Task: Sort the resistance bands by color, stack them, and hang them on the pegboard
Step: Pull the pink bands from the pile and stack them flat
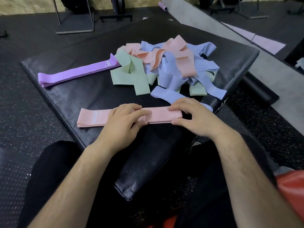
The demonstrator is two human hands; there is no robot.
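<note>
The left hand (125, 116) and right hand (193, 116) each pinch the pink stack (92, 118), fingers on top and thumb at its near edge. It lies near the front edge of the black pad (69, 97). Bare pad separates it from the purple stack (74, 74) at far left. The heap of loose bands (164, 68) lies just behind the right hand. The pink bands lie flat, layered and aligned.

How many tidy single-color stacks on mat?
2: purple stack at far left; pink stack at front, held by left hand and right hand. Mixed pile may hide more.
</note>
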